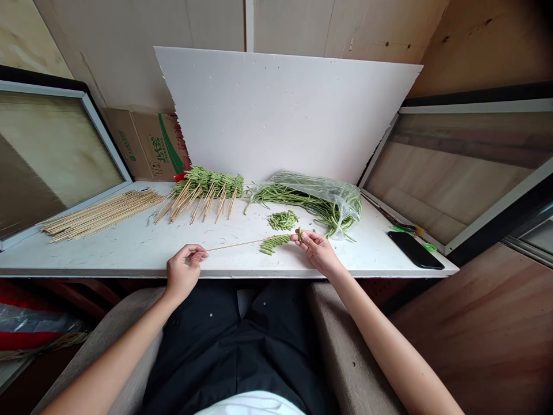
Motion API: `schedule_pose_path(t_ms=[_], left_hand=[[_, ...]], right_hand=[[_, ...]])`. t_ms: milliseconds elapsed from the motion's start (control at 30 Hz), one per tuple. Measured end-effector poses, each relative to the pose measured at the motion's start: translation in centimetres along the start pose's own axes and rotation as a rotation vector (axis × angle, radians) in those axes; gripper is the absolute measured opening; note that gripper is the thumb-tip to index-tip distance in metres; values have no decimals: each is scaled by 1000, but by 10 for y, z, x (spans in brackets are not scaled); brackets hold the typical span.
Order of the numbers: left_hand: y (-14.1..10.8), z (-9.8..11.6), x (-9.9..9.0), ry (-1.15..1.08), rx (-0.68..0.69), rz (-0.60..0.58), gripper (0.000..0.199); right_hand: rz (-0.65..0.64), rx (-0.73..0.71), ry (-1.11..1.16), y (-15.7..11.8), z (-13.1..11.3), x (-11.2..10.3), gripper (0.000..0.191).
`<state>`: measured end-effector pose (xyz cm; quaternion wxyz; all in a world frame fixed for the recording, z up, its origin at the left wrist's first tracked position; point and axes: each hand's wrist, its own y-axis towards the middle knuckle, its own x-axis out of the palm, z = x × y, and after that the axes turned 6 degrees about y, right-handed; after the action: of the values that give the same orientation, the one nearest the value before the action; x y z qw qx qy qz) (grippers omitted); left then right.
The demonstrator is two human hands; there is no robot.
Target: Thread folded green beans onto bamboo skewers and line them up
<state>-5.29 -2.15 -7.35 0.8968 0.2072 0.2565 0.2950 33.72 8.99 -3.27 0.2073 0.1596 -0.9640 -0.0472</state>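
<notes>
My left hand [185, 266] pinches the left end of a thin wooden skewer [237, 245], held nearly level above the table's front part. Short cut green bean pieces [275, 243] sit side by side along the skewer's right part. At its right end, my right hand [311, 248] holds a bean piece [299, 233] between thumb and fingers. Just behind lies a small pile of cut bean pieces [283, 219]. Long green beans [298, 199] lie farther back, partly in a clear plastic bag [341, 196].
Bare skewers [103, 214] lie at the left on the white table [242, 265]. Finished bean skewers [207, 183] are stacked at the back left, sticks forward. A black phone [415, 250] and scissors [400, 223] lie right. Behind stands a white board [280, 109], beside a cardboard box [144, 144].
</notes>
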Motion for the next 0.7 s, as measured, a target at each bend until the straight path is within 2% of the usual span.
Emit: schedule_pose_path(t_ms=[700], left_hand=[[0,1,0,11,-6,3,11]], right_hand=[[15,19,-1,-2,-3,2,37]])
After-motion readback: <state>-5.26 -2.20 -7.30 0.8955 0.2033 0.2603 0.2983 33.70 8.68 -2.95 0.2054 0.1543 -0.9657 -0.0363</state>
